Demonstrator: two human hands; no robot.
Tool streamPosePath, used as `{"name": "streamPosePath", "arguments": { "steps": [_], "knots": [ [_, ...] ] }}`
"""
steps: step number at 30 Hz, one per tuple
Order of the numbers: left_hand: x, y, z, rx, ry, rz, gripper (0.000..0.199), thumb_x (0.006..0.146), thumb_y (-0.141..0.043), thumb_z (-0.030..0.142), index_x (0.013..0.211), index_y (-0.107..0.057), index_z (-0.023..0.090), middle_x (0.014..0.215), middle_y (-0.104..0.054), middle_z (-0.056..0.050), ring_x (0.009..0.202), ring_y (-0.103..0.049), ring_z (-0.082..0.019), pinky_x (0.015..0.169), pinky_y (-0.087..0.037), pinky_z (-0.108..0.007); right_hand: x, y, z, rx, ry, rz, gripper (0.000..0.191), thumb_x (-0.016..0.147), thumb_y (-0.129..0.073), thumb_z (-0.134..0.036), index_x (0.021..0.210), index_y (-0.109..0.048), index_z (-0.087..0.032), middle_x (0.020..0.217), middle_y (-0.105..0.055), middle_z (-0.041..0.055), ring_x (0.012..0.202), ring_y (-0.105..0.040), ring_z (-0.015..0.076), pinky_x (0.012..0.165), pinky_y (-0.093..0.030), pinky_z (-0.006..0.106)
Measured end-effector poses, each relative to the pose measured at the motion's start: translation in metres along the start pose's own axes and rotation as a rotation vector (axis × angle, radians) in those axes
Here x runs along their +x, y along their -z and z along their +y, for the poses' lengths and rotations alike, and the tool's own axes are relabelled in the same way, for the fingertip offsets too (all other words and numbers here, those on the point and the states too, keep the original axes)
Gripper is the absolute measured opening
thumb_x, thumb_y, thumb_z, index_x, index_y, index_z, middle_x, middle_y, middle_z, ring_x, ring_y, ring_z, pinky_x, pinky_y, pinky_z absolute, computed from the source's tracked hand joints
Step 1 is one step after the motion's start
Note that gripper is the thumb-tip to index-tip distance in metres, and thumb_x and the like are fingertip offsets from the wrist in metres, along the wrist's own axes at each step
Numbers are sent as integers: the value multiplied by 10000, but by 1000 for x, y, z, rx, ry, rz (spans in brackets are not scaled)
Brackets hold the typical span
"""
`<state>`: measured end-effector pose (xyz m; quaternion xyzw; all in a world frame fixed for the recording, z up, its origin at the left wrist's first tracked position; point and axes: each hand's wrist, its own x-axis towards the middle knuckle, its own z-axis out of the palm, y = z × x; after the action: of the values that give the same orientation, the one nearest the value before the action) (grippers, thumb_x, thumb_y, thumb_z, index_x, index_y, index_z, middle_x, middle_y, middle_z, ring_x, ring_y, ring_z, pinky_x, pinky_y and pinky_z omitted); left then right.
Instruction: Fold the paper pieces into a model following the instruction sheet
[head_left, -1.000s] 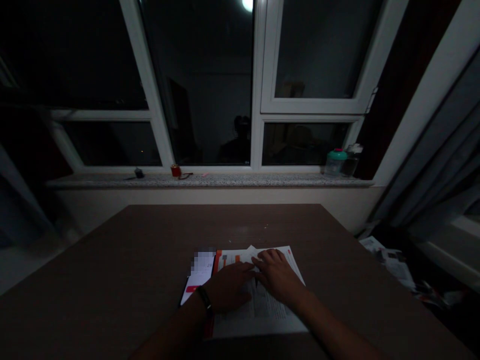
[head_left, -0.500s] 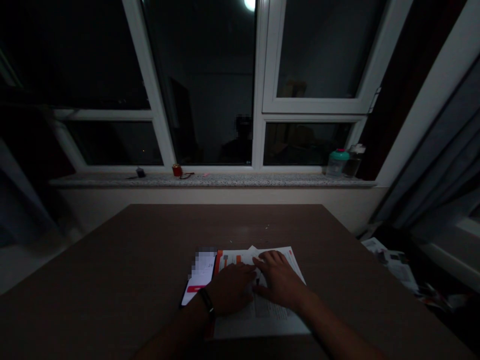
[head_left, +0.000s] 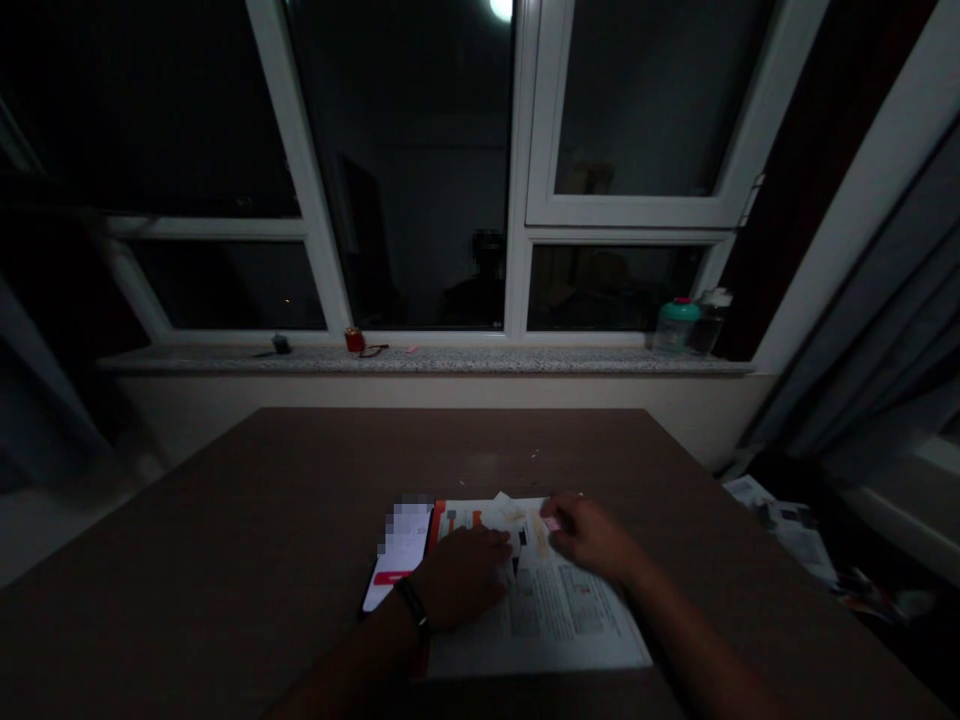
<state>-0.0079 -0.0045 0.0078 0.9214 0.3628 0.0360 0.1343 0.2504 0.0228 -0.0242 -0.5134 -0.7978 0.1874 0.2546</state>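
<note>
A dim room with a white-framed window (head_left: 520, 200) and stone sill (head_left: 420, 361), both beyond the far edge of a brown table (head_left: 225, 540). A printed paper sheet (head_left: 577, 630), with a raised folded corner, lies at the table's near edge, and a smartphone (head_left: 401, 545) touches its left side. The left hand (head_left: 461, 578), wearing a black wristband (head_left: 411, 600), rests open and flat on the sheet, holding nothing. The right hand (head_left: 592, 535) rests on the sheet's upper right; whether its fingertips pinch the paper cannot be told. Risk: only hand pressure appears to pin the sheet, so a sideways push could slide it, skewing any fold or pushing the smartphone.
</note>
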Motion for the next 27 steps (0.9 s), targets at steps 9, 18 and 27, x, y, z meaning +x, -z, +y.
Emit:
{"name": "streamPosePath", "arguments": {
  "steps": [9, 18, 27],
  "knots": [
    [1, 1, -2, 14, -13, 0, 465, 847, -623, 235, 1304, -538, 232, 1425, -503, -78, 1266, -483, -300, 1038, -388, -510, 4, -17, -5, 166, 45, 33, 131, 705, -591, -81, 784, -613, -182, 795, -615, 3, 714, -559, 136, 650, -391, 222],
    [0, 6, 2, 28, -19, -14, 430, 852, -624, 232, 1276, -552, 214, 1374, -543, -93, 1229, -514, -310, 1024, -407, -501, 6, -42, -16, 459, -48, 63, 64, 769, -630, -178, 816, -587, -187, 633, -539, -42, 572, -502, 115, 518, -353, 198],
    [2, 5, 4, 59, -8, -21, 431, 840, -632, 212, 1264, -556, 193, 1341, -566, -102, 1205, -528, -318, 999, -423, -491, 5, -45, -27, 350, -21, 70, 128, 710, -610, -108, 712, -510, -188, 656, -546, -44, 607, -501, 109, 560, -360, 190]
  ]
}}
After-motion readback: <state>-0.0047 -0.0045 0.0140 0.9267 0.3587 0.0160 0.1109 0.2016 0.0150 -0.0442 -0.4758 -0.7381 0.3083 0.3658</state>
